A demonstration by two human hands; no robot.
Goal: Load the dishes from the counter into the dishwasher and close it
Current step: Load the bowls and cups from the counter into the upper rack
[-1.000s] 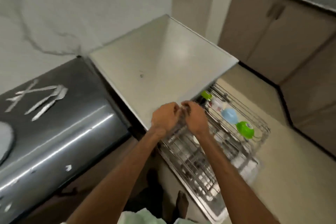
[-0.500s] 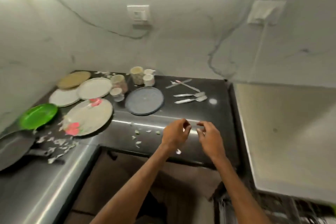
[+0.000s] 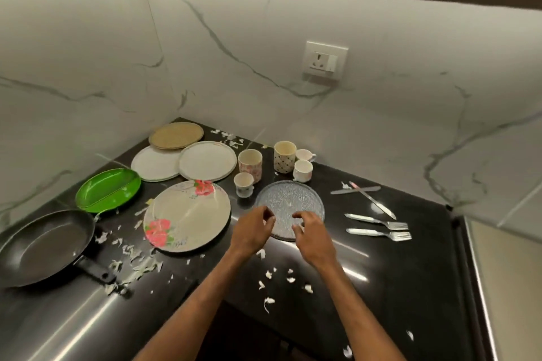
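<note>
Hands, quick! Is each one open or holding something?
Left hand: open, fingers loosely curled, holding nothing, above the speckled blue plate's near edge.
Right hand: open, fingers loosely curled, holding nothing, above the same plate.

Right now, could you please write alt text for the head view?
The left hand and right hand, fingers curled, reach over a blue speckled plate on a black counter. Plates, cups, forks, knives and a frying pan lie around it.
</note>
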